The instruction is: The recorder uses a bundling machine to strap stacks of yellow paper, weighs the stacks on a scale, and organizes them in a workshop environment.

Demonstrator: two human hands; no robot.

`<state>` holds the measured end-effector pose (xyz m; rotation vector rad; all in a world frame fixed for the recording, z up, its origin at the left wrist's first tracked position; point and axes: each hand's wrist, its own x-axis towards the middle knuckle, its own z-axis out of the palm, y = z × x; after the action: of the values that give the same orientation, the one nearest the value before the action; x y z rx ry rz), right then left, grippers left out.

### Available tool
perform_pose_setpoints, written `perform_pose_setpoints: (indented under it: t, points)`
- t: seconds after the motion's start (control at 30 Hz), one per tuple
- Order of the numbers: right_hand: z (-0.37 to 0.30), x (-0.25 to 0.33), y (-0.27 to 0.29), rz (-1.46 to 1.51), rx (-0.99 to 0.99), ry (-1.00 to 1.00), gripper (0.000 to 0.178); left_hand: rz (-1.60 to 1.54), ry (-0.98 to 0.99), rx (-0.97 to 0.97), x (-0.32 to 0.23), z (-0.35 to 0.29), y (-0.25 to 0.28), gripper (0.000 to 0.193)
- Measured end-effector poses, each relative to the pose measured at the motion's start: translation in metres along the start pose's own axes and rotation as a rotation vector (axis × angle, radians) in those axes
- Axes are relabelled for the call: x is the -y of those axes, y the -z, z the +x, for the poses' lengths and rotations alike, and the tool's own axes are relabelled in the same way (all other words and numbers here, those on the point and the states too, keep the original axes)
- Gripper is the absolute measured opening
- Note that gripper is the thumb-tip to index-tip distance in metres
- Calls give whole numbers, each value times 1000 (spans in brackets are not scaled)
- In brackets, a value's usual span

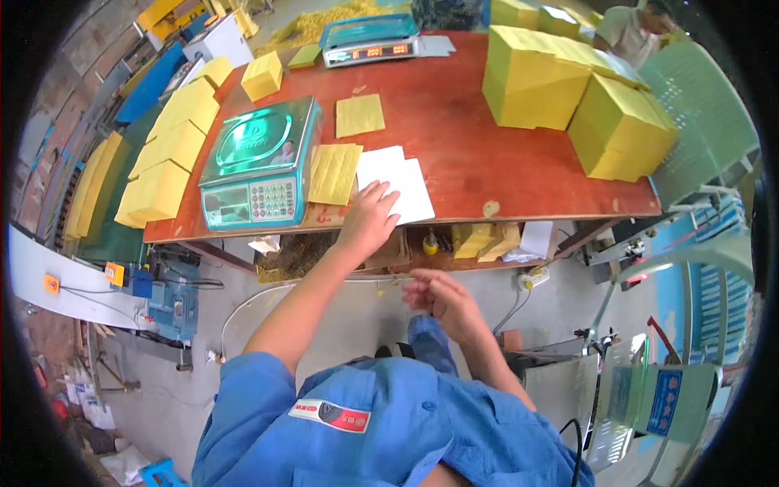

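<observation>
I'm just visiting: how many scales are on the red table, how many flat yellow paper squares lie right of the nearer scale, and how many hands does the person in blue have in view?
Digital scales: 2 (nearer scale, farther scale)
Flat yellow paper squares: 2 (nearer square, farther square)
Bare hands: 2 (left hand, right hand)
Total: 6
</observation>
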<state>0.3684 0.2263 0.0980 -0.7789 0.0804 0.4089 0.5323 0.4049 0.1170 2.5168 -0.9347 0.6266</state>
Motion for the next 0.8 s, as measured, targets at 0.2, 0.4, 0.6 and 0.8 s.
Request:
perform_pose_setpoints:
  t: [0.2, 0.4, 0.6, 0.8]
  points:
    - [82, 71, 38, -97, 12, -65, 31, 106, -60, 186, 24, 23, -39, 37]
    - [142, 122, 53, -164, 13, -167, 34, 96, -42, 174, 30, 31, -37, 23]
    - [186, 116, 46, -371, -168, 27, 42, -229, 284, 66, 39, 28, -26, 11]
    - [215, 97, 18, -202, -209, -27, 45, -467, 396, 10, 51, 14, -28, 11]
